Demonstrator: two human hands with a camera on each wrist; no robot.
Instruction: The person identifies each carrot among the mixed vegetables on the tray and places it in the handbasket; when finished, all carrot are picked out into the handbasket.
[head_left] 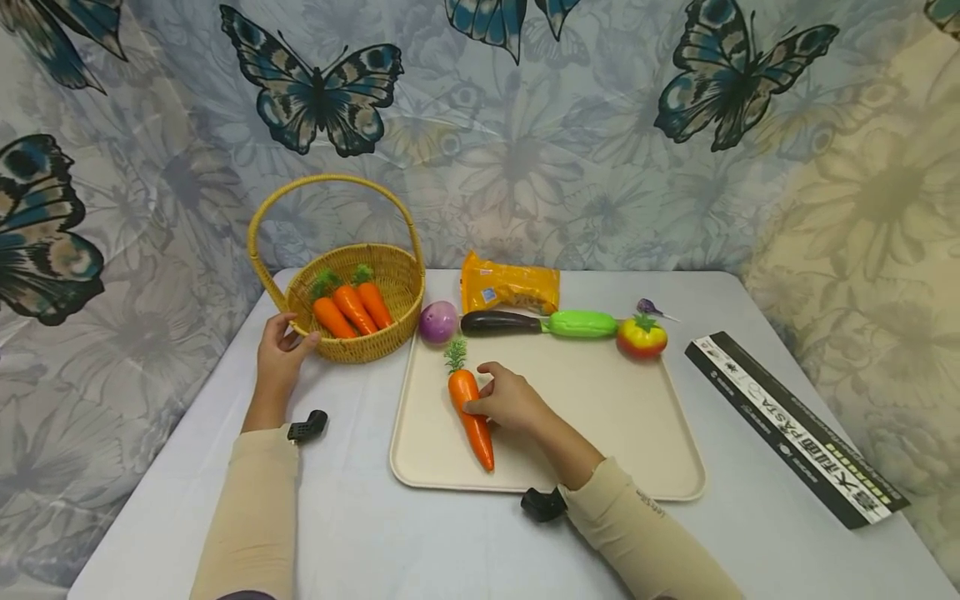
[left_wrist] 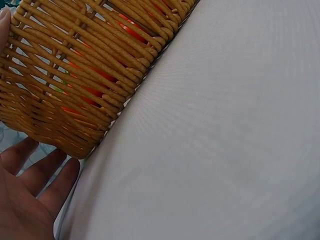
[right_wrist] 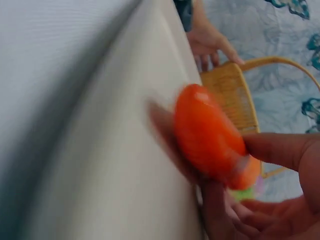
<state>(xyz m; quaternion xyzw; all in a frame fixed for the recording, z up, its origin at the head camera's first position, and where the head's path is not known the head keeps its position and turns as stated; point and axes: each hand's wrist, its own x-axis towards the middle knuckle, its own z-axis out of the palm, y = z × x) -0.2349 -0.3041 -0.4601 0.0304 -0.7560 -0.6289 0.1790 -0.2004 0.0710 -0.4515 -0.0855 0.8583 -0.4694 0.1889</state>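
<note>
My right hand (head_left: 517, 402) pinches an orange toy carrot (head_left: 477, 437) with a green leafy top between thumb and fingers, over the left part of a cream tray (head_left: 600, 433). Blurred in the right wrist view, the carrot (right_wrist: 205, 135) lies between thumb and fingers. On the left, my left hand (head_left: 279, 357) holds a yellow-brown wicker basket (head_left: 367, 348) at its near left side. The left wrist view has fingers (left_wrist: 62, 185) against the weave. Three carrots (head_left: 354, 308) lie inside the basket, tops towards the back.
Along the tray's far edge are a purple onion (head_left: 438, 322), an eggplant (head_left: 498, 323), a green vegetable (head_left: 581, 324) and a red-yellow tomato (head_left: 641, 337). Behind them lies an orange packet (head_left: 510, 285); a small purple bulb (head_left: 649, 308) sits right. A long black pasta box (head_left: 795, 425) lies rightmost.
</note>
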